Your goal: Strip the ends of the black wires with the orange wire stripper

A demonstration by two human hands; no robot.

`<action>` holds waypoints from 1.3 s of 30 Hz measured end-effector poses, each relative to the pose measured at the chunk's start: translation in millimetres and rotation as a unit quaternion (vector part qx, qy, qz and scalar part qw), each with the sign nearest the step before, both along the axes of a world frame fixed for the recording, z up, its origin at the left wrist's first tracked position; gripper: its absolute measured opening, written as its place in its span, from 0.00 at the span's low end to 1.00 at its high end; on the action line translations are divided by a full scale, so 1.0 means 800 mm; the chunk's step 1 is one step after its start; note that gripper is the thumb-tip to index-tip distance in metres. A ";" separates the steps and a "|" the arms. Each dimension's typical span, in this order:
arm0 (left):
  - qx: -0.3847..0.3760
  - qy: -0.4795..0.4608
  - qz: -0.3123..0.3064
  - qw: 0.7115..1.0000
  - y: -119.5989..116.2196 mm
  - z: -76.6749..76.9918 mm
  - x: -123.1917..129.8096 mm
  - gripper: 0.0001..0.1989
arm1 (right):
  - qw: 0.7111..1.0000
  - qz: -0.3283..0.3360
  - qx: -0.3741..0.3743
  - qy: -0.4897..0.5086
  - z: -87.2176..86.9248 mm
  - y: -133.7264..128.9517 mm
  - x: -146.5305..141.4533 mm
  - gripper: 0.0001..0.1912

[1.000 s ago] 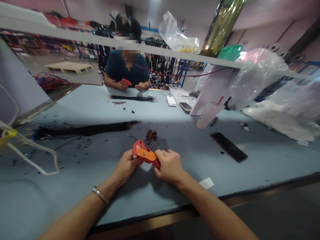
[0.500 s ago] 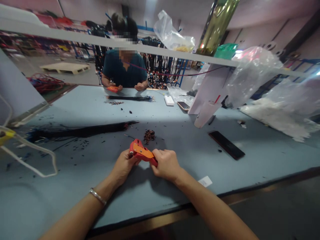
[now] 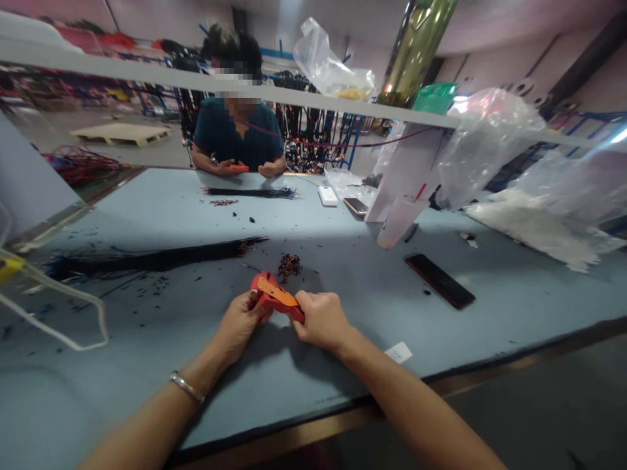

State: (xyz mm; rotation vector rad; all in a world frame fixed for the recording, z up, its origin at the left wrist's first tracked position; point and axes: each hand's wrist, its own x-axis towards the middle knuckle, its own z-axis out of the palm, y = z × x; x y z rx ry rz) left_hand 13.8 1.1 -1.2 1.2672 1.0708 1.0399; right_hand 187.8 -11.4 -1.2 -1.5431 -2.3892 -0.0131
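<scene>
My right hand [image 3: 323,318] is wrapped round the handles of a red and orange wire stripper [image 3: 274,293], held just above the table. At the tool's head, my left hand [image 3: 241,324] is closed, its fingertips against the jaws. A thin dark wire [image 3: 251,266] sticks out beyond the left fingers; the rest of it is hidden by the hand and tool. Just past the stripper lies a small heap of cut black and copper-coloured bits [image 3: 289,267]. A long bundle of black wires [image 3: 161,256] stretches across the table to the left.
Across the grey-blue table [image 3: 313,391] a person [image 3: 239,134] holds another red tool [image 3: 239,168] behind a second wire bundle [image 3: 249,192]. On the right are a phone [image 3: 439,281], a cup with a straw [image 3: 400,220] and plastic bags [image 3: 553,215]. A shelf bar [image 3: 313,101] crosses above.
The view has shifted slightly, so the scene sits a little further left. Both my hands keep their hold at the stripper. The person opposite has turned their red tool and moved it rightward.
</scene>
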 end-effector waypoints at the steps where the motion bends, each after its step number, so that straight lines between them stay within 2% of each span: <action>1: 0.004 0.002 0.002 1.000 -0.001 0.001 0.000 0.26 | 1.000 -0.003 0.001 0.004 0.001 0.001 0.000 0.07; 5: 0.058 0.067 0.041 0.995 -0.001 0.008 -0.006 0.19 | 0.995 -0.057 -0.004 0.082 0.007 0.005 0.009 0.08; 7: 0.112 0.129 0.090 0.981 0.001 0.011 -0.014 0.14 | 0.977 -0.090 -0.041 0.190 0.012 0.008 0.019 0.08; 8: 0.135 0.154 0.118 0.972 0.003 0.013 -0.018 0.12 | 0.957 -0.093 -0.076 0.265 0.014 0.010 0.025 0.09; 9: 0.151 0.173 0.140 0.963 0.005 0.014 -0.022 0.11 | 0.926 -0.082 -0.122 0.348 0.017 0.012 0.031 0.09; 11: 0.166 0.197 0.159 0.953 0.009 0.015 -0.028 0.10 | 0.830 -0.042 -0.227 0.508 0.020 0.013 0.042 0.10; 13: 0.167 0.212 0.147 0.952 0.012 0.015 -0.031 0.09 | 0.726 -0.007 -0.325 0.606 0.023 0.013 0.050 0.13; 14: 0.168 0.219 0.139 0.951 0.013 0.014 -0.031 0.09 | 0.688 0.007 -0.370 0.624 0.025 0.012 0.053 0.14; 15: 0.169 0.227 0.134 0.950 0.014 0.014 -0.031 0.10 | 0.662 0.021 -0.412 0.626 0.026 0.011 0.055 0.15; 17: 0.174 0.244 0.132 0.945 0.015 0.013 -0.031 0.11 | 0.628 0.060 -0.490 0.601 0.027 0.008 0.056 0.15; 19: 0.176 0.261 0.132 0.940 0.015 0.013 -0.032 0.12 | 0.606 0.099 -0.540 0.575 0.026 0.004 0.054 0.17; 21: 0.175 0.278 0.125 0.936 0.016 0.012 -0.034 0.13 | 0.585 0.123 -0.558 0.576 0.024 0.002 0.051 0.19; 23: 0.175 0.295 0.112 0.933 0.016 0.009 -0.035 0.14 | 0.570 0.123 -0.546 0.602 0.020 0.001 0.048 0.20; 28: 0.194 0.318 0.069 0.925 0.017 0.002 -0.034 0.13 | 0.546 0.063 -0.483 0.682 0.009 0.011 0.052 0.16; 37: 0.178 0.303 0.105 0.930 0.016 0.004 -0.037 0.15 | 0.488 0.079 -0.453 0.742 0.007 0.005 0.042 0.19; 39: 0.175 0.301 0.105 0.932 0.016 0.003 -0.037 0.14 | 0.485 0.086 -0.454 0.742 0.008 0.000 0.038 0.21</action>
